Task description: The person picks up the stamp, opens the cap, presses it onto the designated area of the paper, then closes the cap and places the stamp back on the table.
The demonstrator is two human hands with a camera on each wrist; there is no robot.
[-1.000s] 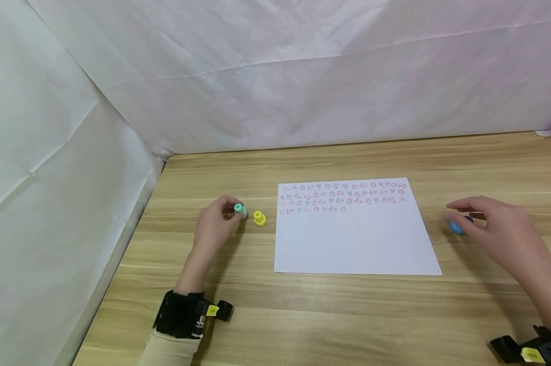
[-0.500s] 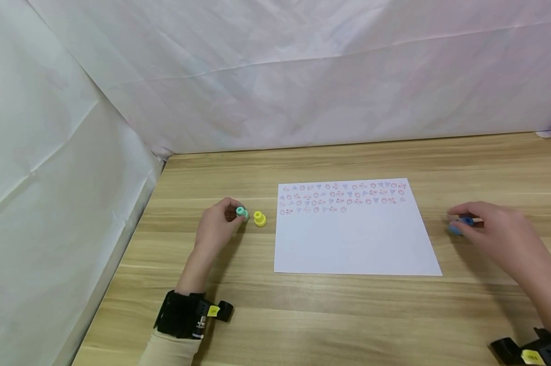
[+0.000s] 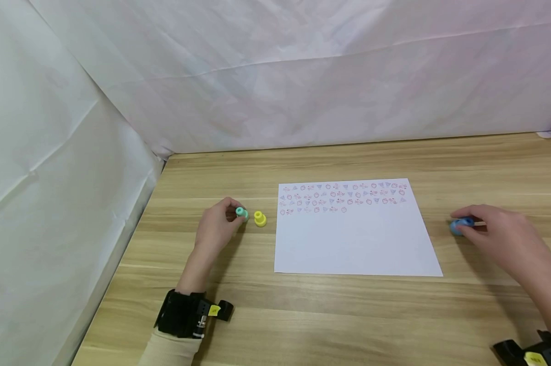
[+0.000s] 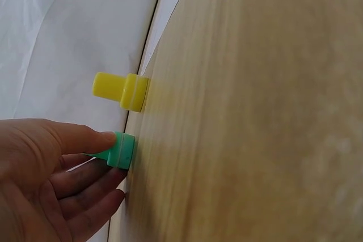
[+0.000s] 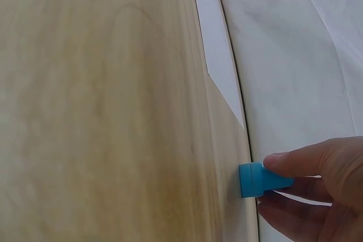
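Green stamp (image 3: 241, 212) pinched by left hand (image 3: 215, 229) fingers (image 4: 85, 140).

The wooden table (image 3: 348, 315) is seen from above and in front by the head camera. The green stamp (image 4: 117, 150) and blue stamp (image 5: 258, 179) are viewed closely, sideways, along the tabletop by the wrist cameras; both stamps are shared with the head view.

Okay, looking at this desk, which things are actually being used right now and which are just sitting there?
In use:
- green stamp, pinched by the left hand
- blue stamp, gripped by the right hand
- paper sheet, with rows of stamped marks along its far edge

Just sitting there:
- yellow stamp, upright beside the green one, untouched
- white cloth backdrop
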